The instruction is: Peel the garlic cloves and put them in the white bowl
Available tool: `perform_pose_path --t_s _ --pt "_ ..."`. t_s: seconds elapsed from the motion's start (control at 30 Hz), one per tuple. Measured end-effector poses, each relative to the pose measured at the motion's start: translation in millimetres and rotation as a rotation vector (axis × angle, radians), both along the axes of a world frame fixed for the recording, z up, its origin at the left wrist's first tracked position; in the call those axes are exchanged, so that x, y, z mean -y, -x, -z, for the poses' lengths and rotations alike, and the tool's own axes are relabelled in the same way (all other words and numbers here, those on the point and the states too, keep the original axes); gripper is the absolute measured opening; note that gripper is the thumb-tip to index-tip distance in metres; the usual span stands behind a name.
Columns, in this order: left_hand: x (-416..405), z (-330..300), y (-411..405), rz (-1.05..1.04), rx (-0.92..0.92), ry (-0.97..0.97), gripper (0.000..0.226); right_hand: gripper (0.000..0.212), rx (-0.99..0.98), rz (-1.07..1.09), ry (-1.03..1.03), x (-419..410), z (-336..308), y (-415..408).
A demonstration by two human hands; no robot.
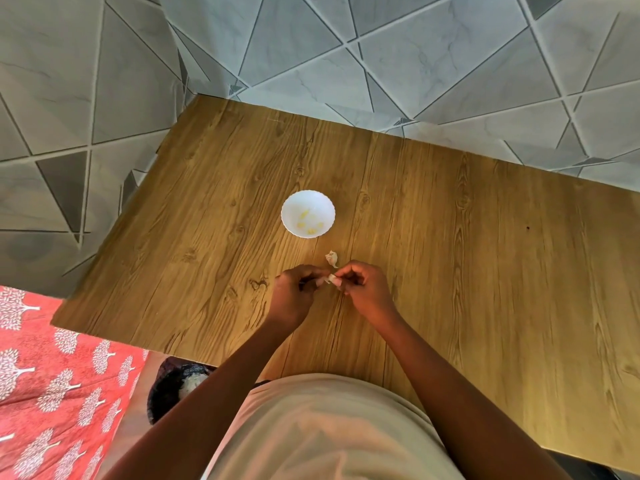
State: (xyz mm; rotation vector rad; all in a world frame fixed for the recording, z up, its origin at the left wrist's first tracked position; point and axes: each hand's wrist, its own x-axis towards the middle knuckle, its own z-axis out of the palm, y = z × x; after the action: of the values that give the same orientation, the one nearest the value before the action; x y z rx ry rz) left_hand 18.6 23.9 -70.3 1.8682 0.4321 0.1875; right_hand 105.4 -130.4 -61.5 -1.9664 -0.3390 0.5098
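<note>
A small white bowl (292, 204) with a scalloped rim stands on the wooden table (450, 237) and holds several peeled yellowish garlic cloves (304, 215). Just in front of the bowl, my left hand (292, 294) and my right hand (363, 287) meet over the table and both pinch one garlic clove (330, 279) with pale papery skin. Their fingers are curled round it, so most of the clove is hidden. A second unpeeled garlic piece (331, 258) lies on the table between my hands and the bowl.
A dark waste bin (175, 384) lined with a black bag stands on the floor under the table's near left edge. A red patterned cloth (52, 393) covers the lower left. Grey geometric tiles (381, 57) surround the table.
</note>
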Motion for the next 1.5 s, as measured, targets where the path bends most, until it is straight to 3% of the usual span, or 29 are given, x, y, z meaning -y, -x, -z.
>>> perform_pose_path --t_s 0.27,0.5,0.73,0.87,1.07,1.4,1.5 --pt "1.7 -6.0 -0.4 -0.069 0.006 0.271 0.010 0.010 0.006 -0.012 -0.058 -3.1 -6.9 3.5" --pt "-8.0 -8.4 -3.1 -0.012 -0.008 0.243 0.011 0.020 -0.148 0.004 -0.042 -7.1 -9.4 -4.7" --pt "-10.9 -10.2 -2.3 0.013 -0.025 0.201 0.015 0.033 -0.114 0.023 0.028 -13.9 -6.5 -1.8" --pt "-15.6 -13.9 -5.1 -0.006 -0.038 0.263 0.019 0.018 0.063 -0.081 0.093 -11.0 -8.6 -1.4" --pt "-21.9 -12.8 -6.1 0.103 -0.042 0.139 0.019 0.011 0.271 -0.285 0.204 -7.0 -11.5 -7.6" --pt "-20.1 -11.7 -12.8 0.075 -0.138 0.166 0.012 0.014 0.207 -0.171 0.215 -12.7 -12.8 -2.6" --pt "-20.5 -12.0 -16.3 0.081 -0.162 0.189 0.008 0.012 0.073 -0.087 0.126 -11.0 -11.4 1.7"
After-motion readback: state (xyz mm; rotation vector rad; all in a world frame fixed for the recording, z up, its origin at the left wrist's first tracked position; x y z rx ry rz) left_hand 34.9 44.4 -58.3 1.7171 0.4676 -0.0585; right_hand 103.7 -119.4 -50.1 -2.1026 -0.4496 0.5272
